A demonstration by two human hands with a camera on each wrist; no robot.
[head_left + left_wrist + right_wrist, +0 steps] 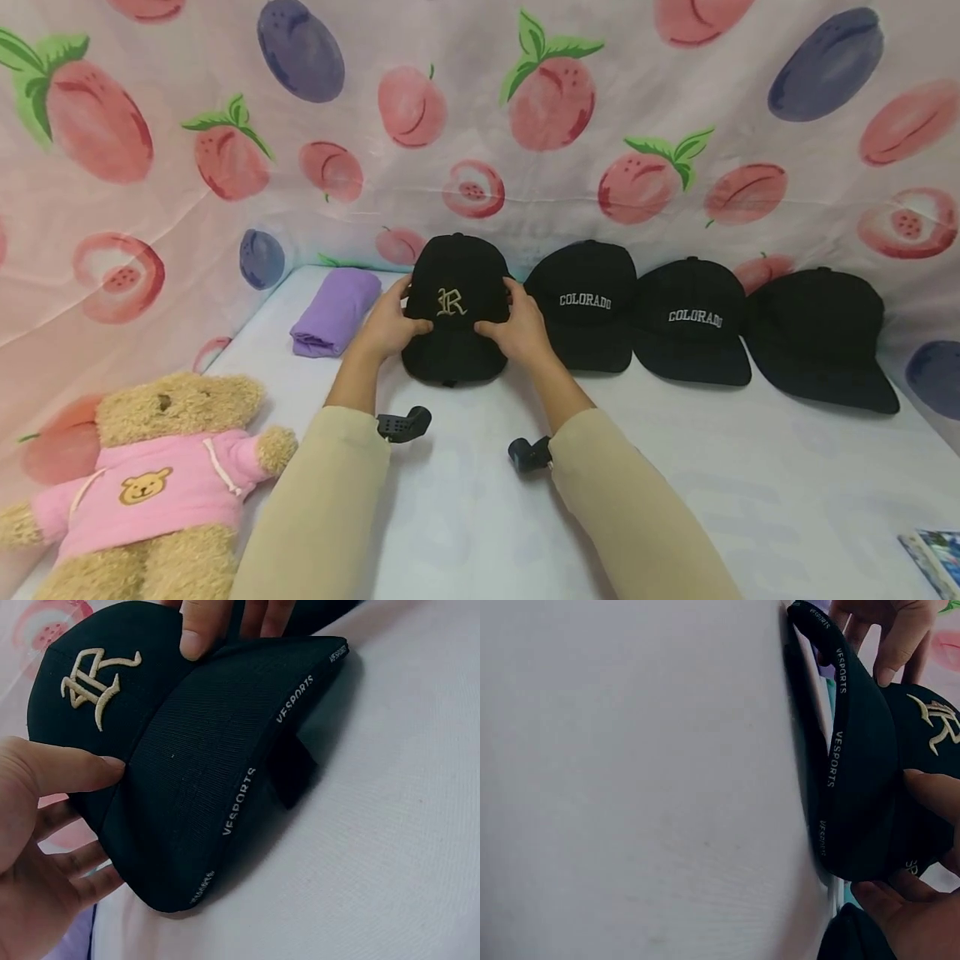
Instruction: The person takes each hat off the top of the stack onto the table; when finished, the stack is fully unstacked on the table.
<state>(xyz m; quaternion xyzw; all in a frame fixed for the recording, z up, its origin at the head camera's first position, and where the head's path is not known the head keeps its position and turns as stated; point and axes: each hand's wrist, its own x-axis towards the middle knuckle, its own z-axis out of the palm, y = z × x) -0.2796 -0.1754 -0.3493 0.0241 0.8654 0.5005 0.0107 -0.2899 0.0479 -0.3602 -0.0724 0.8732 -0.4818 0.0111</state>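
A black baseball cap (456, 271) with a gold embroidered R faces me at the back of the white surface, its brim toward me. My left hand (386, 323) grips its left side, the thumb on the seam where crown meets brim and the fingers below the brim's edge. On the other side my right hand (522, 323) holds the cap in a matching way, thumb on the front. VESPORTS lettering runs along the brim edge (241, 801) in the left wrist view. A dark flap or strap (292, 771) shows beneath the brim.
To the right stand two black COLORADO caps (585, 279) (693, 300) and a plain-fronted black cap (817, 333). A folded purple cloth (337, 312) lies left of the held cap. A teddy bear (180, 467) in pink lies at front left. Fruit-print fabric (480, 100) hangs behind.
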